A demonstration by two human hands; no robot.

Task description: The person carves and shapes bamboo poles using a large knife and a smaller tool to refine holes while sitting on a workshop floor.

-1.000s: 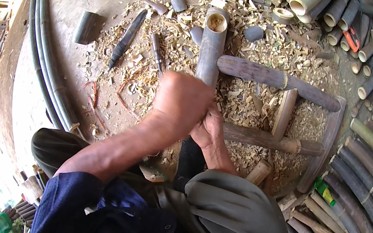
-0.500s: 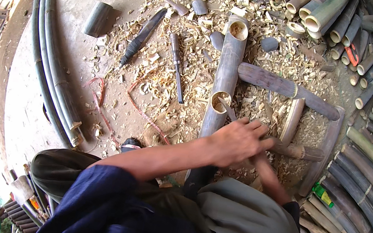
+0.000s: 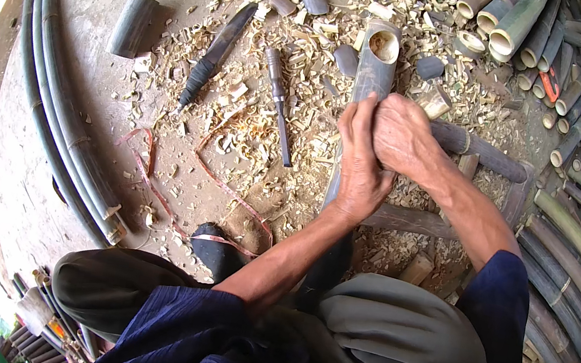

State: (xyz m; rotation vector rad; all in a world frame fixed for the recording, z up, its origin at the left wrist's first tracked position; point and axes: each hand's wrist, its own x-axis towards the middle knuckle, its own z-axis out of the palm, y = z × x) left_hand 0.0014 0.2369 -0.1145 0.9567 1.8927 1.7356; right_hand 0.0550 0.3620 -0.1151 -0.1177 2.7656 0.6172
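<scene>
Well left of the thick bamboo tube (image 3: 376,75) lies a knife (image 3: 211,60) with a dark handle; nearer the tube, a chisel (image 3: 279,95). The tube runs beneath my hands. My left hand (image 3: 361,161) lies over it, fingers close together, pointing toward its holed far end. My right hand (image 3: 401,132) is curled against my left, at the tube's right edge; I cannot tell what either grips. Right of the tube stretches a dark crosspiece (image 3: 493,157); farther right, stacked bamboo poles (image 3: 568,278).

Left side: long, curved, dark-green bamboo poles (image 3: 71,114) lying together. Beside them: one short, dark bamboo cylinder (image 3: 132,26). Thin reddish tape (image 3: 152,152), loosely looped. Right side: brown and green bamboo lengths (image 3: 577,239), stacked.
</scene>
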